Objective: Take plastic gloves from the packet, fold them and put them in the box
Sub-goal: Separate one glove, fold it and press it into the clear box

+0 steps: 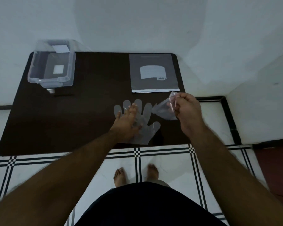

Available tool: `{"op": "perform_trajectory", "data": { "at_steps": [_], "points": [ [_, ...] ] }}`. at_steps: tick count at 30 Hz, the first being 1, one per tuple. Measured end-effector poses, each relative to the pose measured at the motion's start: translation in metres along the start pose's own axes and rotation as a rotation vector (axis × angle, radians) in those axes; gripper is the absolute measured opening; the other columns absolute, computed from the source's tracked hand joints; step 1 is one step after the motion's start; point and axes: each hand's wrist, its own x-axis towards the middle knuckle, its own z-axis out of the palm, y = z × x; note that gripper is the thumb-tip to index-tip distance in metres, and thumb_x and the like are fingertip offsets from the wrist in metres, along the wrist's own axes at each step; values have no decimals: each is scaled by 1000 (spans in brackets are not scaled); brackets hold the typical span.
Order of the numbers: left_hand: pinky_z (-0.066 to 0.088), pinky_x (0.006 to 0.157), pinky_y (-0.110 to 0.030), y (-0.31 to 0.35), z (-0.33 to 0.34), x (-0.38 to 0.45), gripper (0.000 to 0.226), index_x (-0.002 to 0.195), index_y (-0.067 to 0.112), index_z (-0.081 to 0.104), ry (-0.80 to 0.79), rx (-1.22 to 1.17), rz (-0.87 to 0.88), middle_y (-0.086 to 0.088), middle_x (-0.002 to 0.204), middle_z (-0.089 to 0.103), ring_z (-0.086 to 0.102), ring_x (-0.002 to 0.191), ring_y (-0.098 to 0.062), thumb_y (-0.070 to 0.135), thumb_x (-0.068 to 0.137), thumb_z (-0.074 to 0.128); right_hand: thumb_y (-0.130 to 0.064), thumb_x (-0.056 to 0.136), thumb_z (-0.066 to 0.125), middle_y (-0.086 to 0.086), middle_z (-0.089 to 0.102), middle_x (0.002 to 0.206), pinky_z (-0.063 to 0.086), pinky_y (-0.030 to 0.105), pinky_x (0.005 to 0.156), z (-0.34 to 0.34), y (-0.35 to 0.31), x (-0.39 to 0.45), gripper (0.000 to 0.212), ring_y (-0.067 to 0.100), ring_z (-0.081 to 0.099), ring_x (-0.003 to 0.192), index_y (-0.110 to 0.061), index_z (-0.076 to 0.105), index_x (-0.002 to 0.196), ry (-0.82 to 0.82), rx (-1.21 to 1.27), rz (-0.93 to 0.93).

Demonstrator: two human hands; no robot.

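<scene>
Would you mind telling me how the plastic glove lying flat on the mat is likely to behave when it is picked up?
The plastic glove looks thin and see-through, so it will probably go limp and sag. It seems very light and may slide unless the left hand pins it. The second glove, pinched in the right hand, already crumples.

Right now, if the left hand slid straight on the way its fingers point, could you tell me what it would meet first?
The left hand lies flat on the clear plastic glove, fingers pointing away and slightly right. Past the glove's fingertips comes bare dark mat, then probably the grey glove packet, though the line may pass left of it.
</scene>
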Motion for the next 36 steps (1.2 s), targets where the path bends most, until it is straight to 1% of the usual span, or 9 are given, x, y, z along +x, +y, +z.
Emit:
{"op": "perform_trajectory", "data": {
  "at_steps": [4,8,10,15,20,23,30,33,36],
  "points": [
    [38,121,-22,56,-71,24,99,173,33,11,176,-607,67,8,177,21,29,158,-7,21,100,77,-19,107,63,4,75,115,65,41,93,1,-35,0,14,24,72,111,-20,77,105,-217,-193,-119],
    [52,107,-24,95,-149,36,94,166,24,34,-40,-767,220,2,161,50,52,146,-7,-4,87,78,-16,107,63,3,76,99,63,34,78,6,-84,-5,14,16,73,88,-18,77,107,-479,-223,-278],
    [55,105,-34,109,-177,32,90,163,14,36,-124,-832,255,-10,146,64,62,137,-23,-10,85,73,-11,106,66,5,76,91,60,31,66,11,-108,-6,14,15,70,76,-16,78,104,-555,-205,-330],
    [55,107,-57,116,-211,16,58,143,0,59,-38,-848,281,-38,121,69,68,114,-43,-10,88,76,-10,102,73,4,82,91,57,30,62,27,-152,-7,10,12,70,69,-17,80,103,-638,-178,-441],
    [58,91,-37,107,-222,-12,26,121,-6,70,175,-878,266,-19,107,76,73,100,-25,-6,96,70,-20,89,88,6,83,95,63,32,71,43,-168,-8,21,12,74,78,-19,78,108,-768,-240,-449],
    [58,89,-35,92,-224,-32,21,112,-3,73,312,-956,203,-17,102,75,71,98,-28,1,91,70,-11,82,93,7,83,97,64,30,75,54,-163,-3,33,14,76,83,-18,77,110,-884,-360,-474],
    [52,72,-31,53,-223,-89,15,103,4,73,481,-992,-5,-8,88,73,68,81,-20,12,91,75,-2,90,83,4,81,92,61,27,80,114,-147,-10,11,14,73,87,-11,82,96,-1000,-449,-510],
    [56,81,-33,34,-232,-105,17,114,0,70,496,-944,21,-7,98,76,73,92,-19,6,98,75,-5,90,83,7,82,96,61,34,88,149,-150,-23,10,15,74,89,-14,83,94,-1036,-485,-545],
    [57,88,-45,7,-251,-116,20,117,2,74,501,-960,29,-27,109,75,73,100,-31,13,100,76,-8,89,86,5,82,89,63,36,86,184,-157,-34,9,16,76,81,-13,83,97,-1057,-512,-553]
  ]
}}
